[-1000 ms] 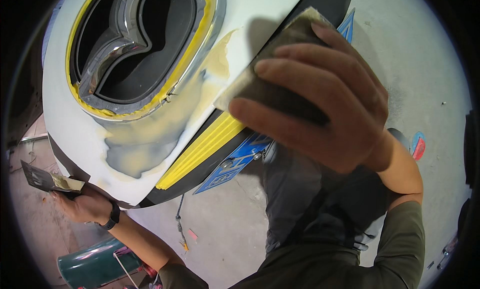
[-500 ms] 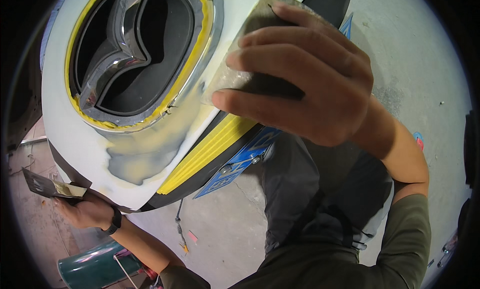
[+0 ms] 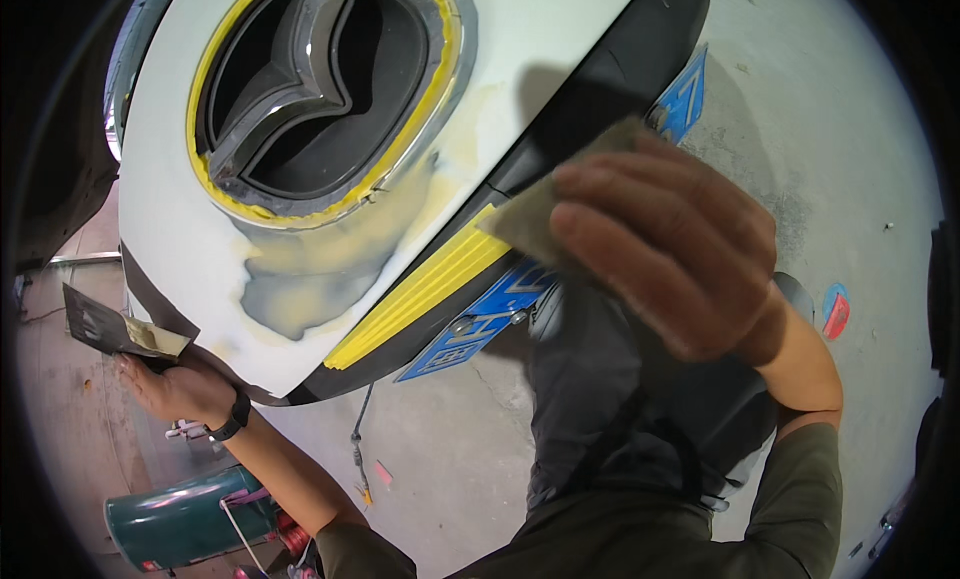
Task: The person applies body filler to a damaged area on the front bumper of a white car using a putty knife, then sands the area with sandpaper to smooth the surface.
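Observation:
My right hand (image 3: 680,249), slightly blurred, is closed around a thin flat filler spreader (image 3: 530,224). The spreader's corner hovers over or meets the end of the ribbed yellow masking tape (image 3: 420,294); I cannot tell which. Low on the left, my left hand (image 3: 185,394) grips a dark flat plate (image 3: 95,324) bearing a lump of cream-yellow filler (image 3: 155,341). Before me is a white car panel (image 3: 535,24) with a chrome emblem (image 3: 312,69) ringed in yellow tape. Below the emblem lies a grey and yellowish sanded patch (image 3: 315,284).
Blue number plates (image 3: 470,329) hang under the panel's black lower trim (image 3: 620,69). A green cylindrical tank (image 3: 180,519) stands at lower left. On the concrete floor lie a cable (image 3: 357,449), a pink scrap (image 3: 383,472) and a red-and-blue item (image 3: 836,314).
My right hand has drawn down and right with the spreader, off the white panel beside the emblem. The car appears shifted right in view. My left hand still holds its plate.

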`<action>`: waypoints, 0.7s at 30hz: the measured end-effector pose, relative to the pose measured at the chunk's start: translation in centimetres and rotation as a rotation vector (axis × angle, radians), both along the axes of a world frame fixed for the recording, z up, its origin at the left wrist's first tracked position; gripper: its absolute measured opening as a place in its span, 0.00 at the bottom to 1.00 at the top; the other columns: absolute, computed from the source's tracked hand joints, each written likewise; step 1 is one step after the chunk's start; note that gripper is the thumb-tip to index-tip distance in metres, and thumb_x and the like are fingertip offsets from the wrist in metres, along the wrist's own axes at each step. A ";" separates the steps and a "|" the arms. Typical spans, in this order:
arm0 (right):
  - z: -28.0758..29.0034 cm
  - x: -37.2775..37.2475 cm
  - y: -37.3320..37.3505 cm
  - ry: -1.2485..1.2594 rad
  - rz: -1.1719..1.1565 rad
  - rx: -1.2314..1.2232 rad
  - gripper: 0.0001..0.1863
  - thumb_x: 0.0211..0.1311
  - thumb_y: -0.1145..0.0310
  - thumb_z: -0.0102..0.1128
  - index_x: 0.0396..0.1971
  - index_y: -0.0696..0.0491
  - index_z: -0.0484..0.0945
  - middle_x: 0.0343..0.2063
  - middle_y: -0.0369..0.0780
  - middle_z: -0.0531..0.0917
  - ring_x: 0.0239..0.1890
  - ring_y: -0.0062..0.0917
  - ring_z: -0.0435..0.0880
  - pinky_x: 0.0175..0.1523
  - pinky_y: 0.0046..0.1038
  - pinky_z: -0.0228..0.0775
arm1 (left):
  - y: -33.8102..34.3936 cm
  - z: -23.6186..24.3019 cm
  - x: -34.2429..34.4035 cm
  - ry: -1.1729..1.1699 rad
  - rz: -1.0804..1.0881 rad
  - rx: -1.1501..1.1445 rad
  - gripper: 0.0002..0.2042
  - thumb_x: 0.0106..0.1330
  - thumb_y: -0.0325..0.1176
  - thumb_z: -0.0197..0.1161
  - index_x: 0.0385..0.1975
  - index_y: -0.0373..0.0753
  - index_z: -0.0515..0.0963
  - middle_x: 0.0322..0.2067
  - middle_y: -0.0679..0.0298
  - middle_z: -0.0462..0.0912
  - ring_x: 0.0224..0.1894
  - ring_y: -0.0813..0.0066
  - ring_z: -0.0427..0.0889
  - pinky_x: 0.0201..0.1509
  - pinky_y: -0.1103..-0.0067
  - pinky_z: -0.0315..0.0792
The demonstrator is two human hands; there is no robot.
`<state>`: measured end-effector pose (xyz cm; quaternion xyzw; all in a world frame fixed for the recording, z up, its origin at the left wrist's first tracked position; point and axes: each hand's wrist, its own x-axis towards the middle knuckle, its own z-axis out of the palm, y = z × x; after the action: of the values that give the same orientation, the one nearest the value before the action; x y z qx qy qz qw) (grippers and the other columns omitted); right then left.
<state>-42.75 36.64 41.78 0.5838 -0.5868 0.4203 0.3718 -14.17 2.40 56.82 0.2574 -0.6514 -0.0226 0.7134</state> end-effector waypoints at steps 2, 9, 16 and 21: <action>-0.4 1.9 -0.3 -0.019 0.050 0.065 0.25 0.57 0.60 0.76 0.56 0.45 0.82 0.47 0.43 0.88 0.53 0.31 0.89 0.54 0.37 0.87 | -0.2 0.1 0.2 -0.007 -0.143 0.030 0.20 0.78 0.30 0.47 0.57 0.19 0.77 0.63 0.45 0.76 0.61 0.58 0.79 0.65 0.69 0.77; -0.1 5.3 -2.7 -0.006 -0.192 -0.001 0.24 0.56 0.49 0.76 0.55 0.29 0.86 0.51 0.33 0.86 0.51 0.23 0.82 0.48 0.28 0.75 | -0.6 -0.1 0.5 -0.010 -0.184 0.024 0.19 0.79 0.28 0.46 0.60 0.21 0.75 0.60 0.47 0.79 0.58 0.59 0.80 0.66 0.69 0.74; 0.1 5.3 -4.6 -0.052 -0.250 -0.063 0.23 0.55 0.48 0.75 0.52 0.31 0.87 0.47 0.32 0.86 0.43 0.21 0.81 0.41 0.26 0.66 | -0.4 -0.1 0.3 0.072 -0.353 0.092 0.21 0.81 0.37 0.48 0.58 0.21 0.75 0.57 0.50 0.79 0.56 0.63 0.80 0.64 0.69 0.76; -0.1 4.8 -4.8 -0.020 -0.281 -0.089 0.23 0.53 0.49 0.75 0.52 0.32 0.88 0.46 0.33 0.86 0.42 0.21 0.81 0.40 0.26 0.66 | -0.8 -0.2 0.3 0.102 -0.300 0.040 0.20 0.80 0.32 0.47 0.60 0.21 0.75 0.58 0.47 0.80 0.57 0.61 0.81 0.65 0.69 0.77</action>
<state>-37.95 31.82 41.72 0.4746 -0.6471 0.3955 0.4467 -13.84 1.59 56.61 0.1701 -0.6448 -0.1550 0.7289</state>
